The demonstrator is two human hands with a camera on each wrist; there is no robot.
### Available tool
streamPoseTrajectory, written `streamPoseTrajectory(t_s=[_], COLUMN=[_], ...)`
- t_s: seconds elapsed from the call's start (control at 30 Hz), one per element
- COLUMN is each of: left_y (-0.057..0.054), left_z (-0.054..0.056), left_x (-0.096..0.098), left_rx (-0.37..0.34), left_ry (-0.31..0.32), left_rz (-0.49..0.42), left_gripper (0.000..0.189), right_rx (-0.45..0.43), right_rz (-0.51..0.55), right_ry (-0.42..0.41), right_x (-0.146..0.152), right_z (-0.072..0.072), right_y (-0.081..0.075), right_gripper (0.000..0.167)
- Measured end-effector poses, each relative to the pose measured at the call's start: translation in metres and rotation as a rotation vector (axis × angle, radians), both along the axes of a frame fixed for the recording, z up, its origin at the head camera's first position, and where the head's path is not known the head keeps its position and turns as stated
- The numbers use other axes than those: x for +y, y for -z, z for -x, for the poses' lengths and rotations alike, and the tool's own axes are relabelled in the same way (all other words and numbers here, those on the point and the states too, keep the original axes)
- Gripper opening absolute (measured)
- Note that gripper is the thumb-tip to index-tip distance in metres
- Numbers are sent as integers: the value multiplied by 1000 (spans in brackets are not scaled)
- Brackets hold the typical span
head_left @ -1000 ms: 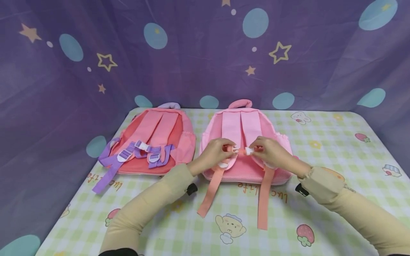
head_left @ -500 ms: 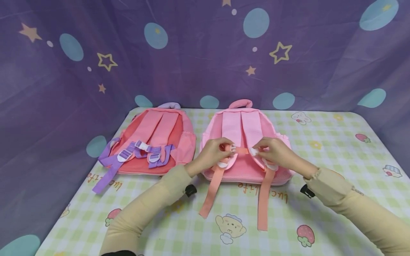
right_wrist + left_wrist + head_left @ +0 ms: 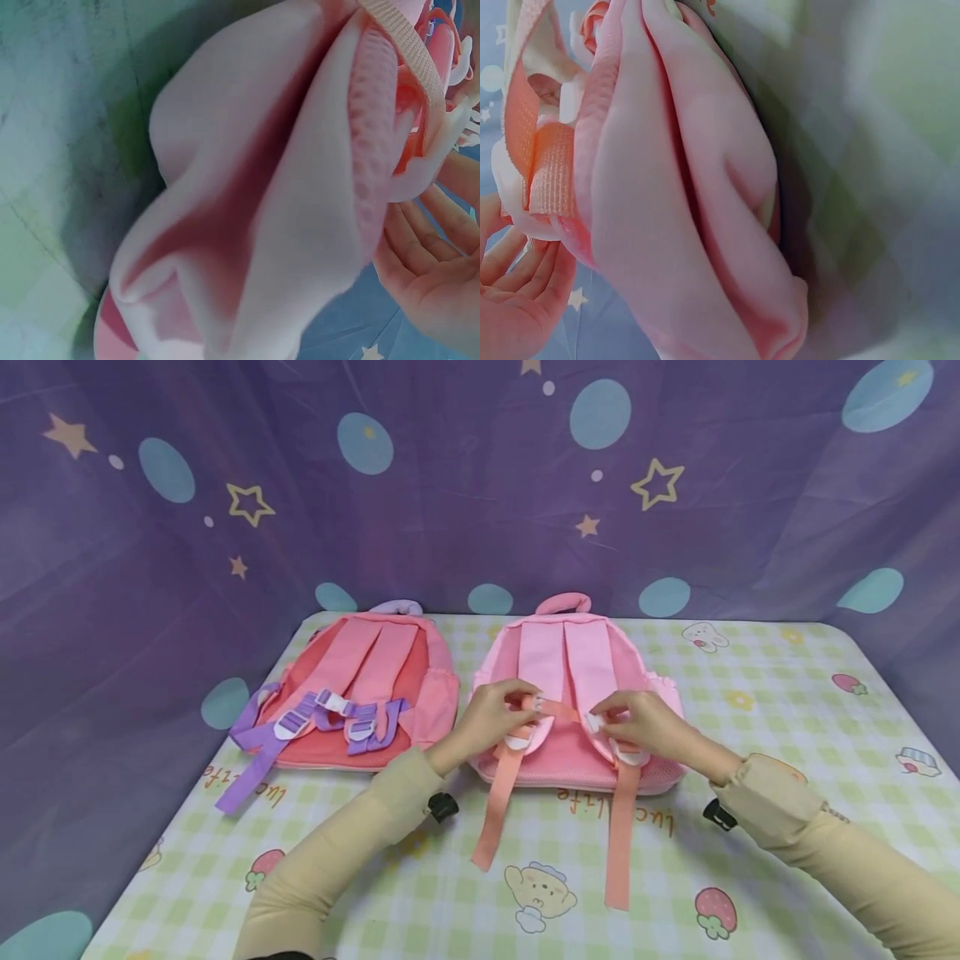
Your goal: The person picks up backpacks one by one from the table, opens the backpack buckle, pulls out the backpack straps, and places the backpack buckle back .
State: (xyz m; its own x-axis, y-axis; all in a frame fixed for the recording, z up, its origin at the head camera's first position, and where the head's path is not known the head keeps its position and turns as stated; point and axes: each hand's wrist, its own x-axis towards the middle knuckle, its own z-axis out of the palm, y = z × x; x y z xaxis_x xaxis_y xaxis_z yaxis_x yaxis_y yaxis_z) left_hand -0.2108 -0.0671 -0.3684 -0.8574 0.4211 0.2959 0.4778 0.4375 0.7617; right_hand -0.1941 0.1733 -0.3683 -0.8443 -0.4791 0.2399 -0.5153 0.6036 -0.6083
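A pink backpack (image 3: 577, 768) lies back side up, its shoulder straps facing me. My left hand (image 3: 491, 718) pinches a white buckle half (image 3: 537, 703) on the orange webbing of the left strap. The other white buckle half (image 3: 593, 722) is pinched between thumb and fingers of my right hand (image 3: 645, 722). Both halves are apart, and a short piece of orange webbing (image 3: 561, 711) spans between them. In the left wrist view, fingers (image 3: 532, 274) show beside the pink fabric and orange webbing (image 3: 553, 161). The right wrist view shows fingers (image 3: 424, 240) behind the bag's side.
To the left lies a coral backpack (image 3: 315, 752) with purple straps and a fastened white buckle. Two orange strap tails (image 3: 491, 818) hang toward me over the green checked tablecloth (image 3: 420, 893). A purple curtain (image 3: 465, 485) with stars stands behind the table.
The two hands have drawn slightly apart, so the buckle halves are farther from each other. More of the orange webbing shows between them, now slanting down to the right.
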Motion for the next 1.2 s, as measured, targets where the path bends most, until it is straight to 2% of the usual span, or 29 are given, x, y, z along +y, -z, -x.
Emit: streamPoseTrajectory(t_s=[0.17, 0.33, 0.57, 0.8, 1.2], left_y=[-2, -3, -10, -13, -16], left_z=[1, 3, 4, 5, 3], left_x=[-2, -4, -6, -8, -9], left_rx=[14, 9, 13, -15, 15], left_ry=[-12, -24, -46, -46, -44], left_rz=[-15, -19, -63, -86, -90], left_gripper=[22, 20, 22, 22, 23], right_rx=[-28, -18, -51, -86, -140], right_rz=[-5, -16, -36, -32, -2], right_ry=[9, 13, 10, 1, -4], right_x=[-2, -3, -3, -3, -2], right_z=[0, 0, 1, 1, -4], right_y=[2, 5, 10, 12, 8], right_gripper=[20, 19, 19, 21, 24])
